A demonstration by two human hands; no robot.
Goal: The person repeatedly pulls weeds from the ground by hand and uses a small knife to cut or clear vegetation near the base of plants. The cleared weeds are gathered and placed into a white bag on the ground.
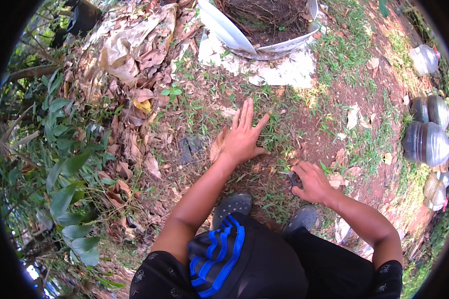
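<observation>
My left hand [243,136] is stretched over the patchy grass, palm down and fingers apart, with nothing in it. A curled dry leaf [219,145] lies beside its wrist. In my right hand [314,183] is a pair of scissors [294,181] with dark handles. My thumb and fingers are around the handles, and the short metal blades point left, low over the grass [275,202]. Part of the scissors is hidden by my fingers.
Ahead stands a broken white container [239,39] holding soil and roots. Dry leaves and a crumpled plastic sheet [119,56] lie left, beside leafy plants [65,187]. Several plastic bottles [424,144] line the right. My clogs [234,205] are just below my hands.
</observation>
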